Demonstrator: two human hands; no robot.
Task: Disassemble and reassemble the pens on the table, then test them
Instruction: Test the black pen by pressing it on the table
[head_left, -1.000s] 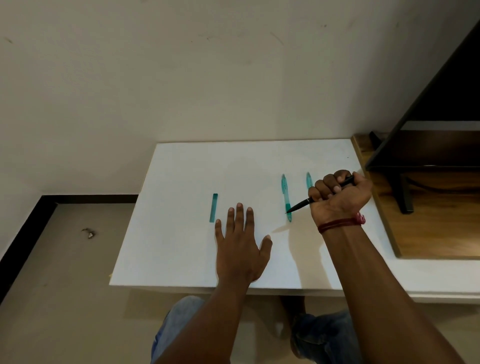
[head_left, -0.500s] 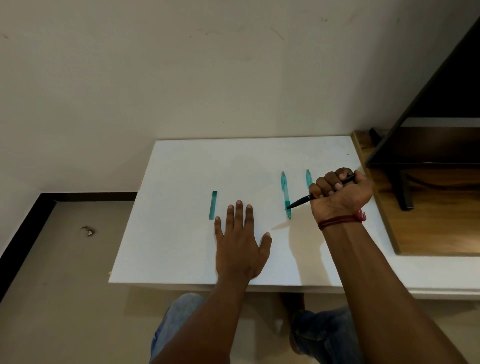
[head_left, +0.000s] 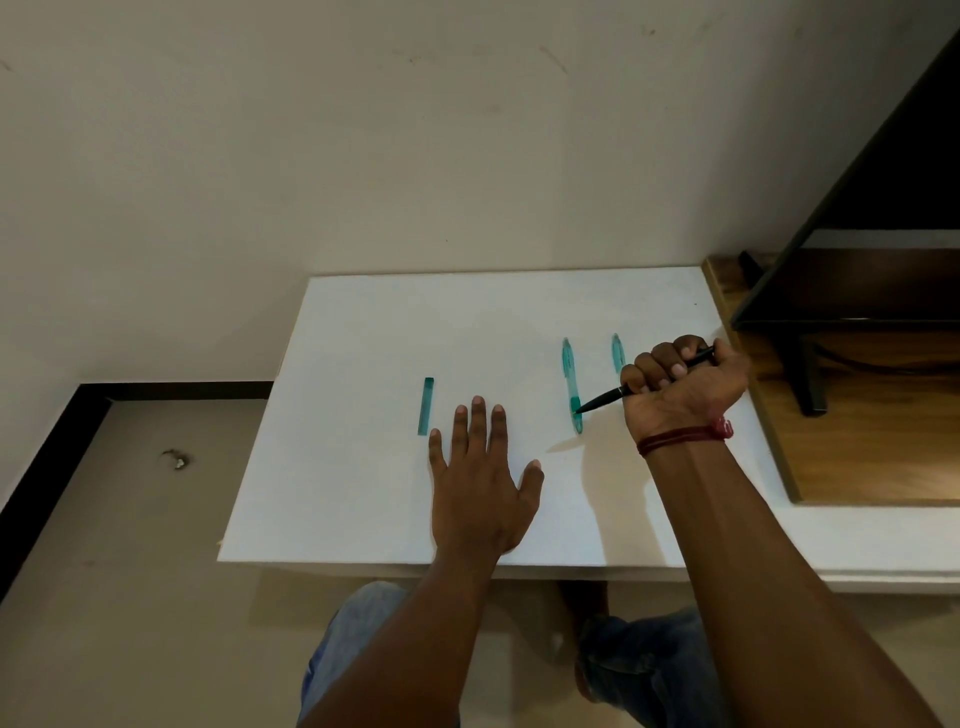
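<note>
My right hand is closed in a fist around a black pen, whose tip points down-left and reaches the lower end of a teal pen lying on the white table. A second teal pen lies just right of it, partly hidden behind my fingers. A short teal pen piece lies further left. My left hand rests flat on the table with fingers spread, just right of that piece and holding nothing.
A wooden stand with a dark screen on black legs borders the table on the right. A plain wall runs behind. The floor lies to the left, with a small scrap of debris. My knees show under the front edge.
My right hand with the black pen has shifted slightly up and away across the table. My left hand stays flat in place.
</note>
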